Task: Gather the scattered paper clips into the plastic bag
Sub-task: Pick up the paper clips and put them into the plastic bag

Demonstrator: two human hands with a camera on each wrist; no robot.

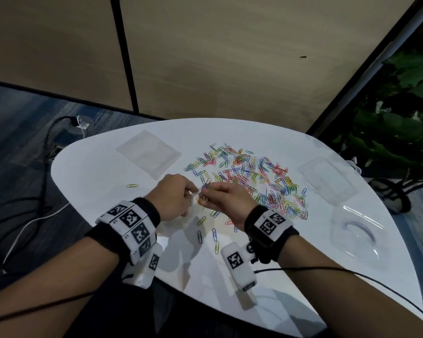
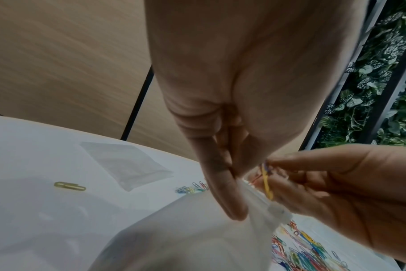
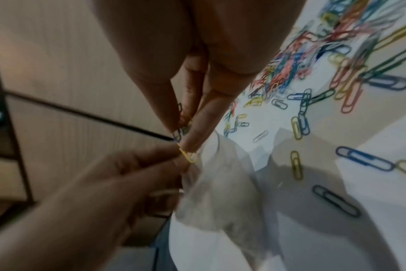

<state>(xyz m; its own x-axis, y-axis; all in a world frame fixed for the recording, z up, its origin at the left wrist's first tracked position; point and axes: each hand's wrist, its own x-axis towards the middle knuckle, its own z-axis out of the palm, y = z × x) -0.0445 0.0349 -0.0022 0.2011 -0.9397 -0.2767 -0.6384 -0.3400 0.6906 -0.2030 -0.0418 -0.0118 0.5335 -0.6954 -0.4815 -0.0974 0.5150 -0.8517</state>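
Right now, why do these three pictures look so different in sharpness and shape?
Head view: wide-angle lens bows the white table edge; the paper clips stay fairly sharp; soft arm shadows fall near the person. Left wrist view: the left hand looms huge, the plastic bag slightly soft. Right wrist view: smeared by blur, the right hand included.

Bench [image 1: 88, 172]: main pile of paper clips [image 1: 249, 176] lies centre-right. Spare flat bag [image 1: 148, 153] lies at far left of the pile; a clear flat packet [image 1: 326, 176] lies right of the pile. One lone clip [image 1: 132, 185] lies left of the hands, apart from the pile. A few stray clips [image 1: 214, 236] lie near the front, between the wrists. Left hand [image 1: 175, 197] and right hand [image 1: 227, 200] meet just before the pile, over the held plastic bag [image 2: 197, 238]. Clear lid [image 1: 357, 235] lies at front right.
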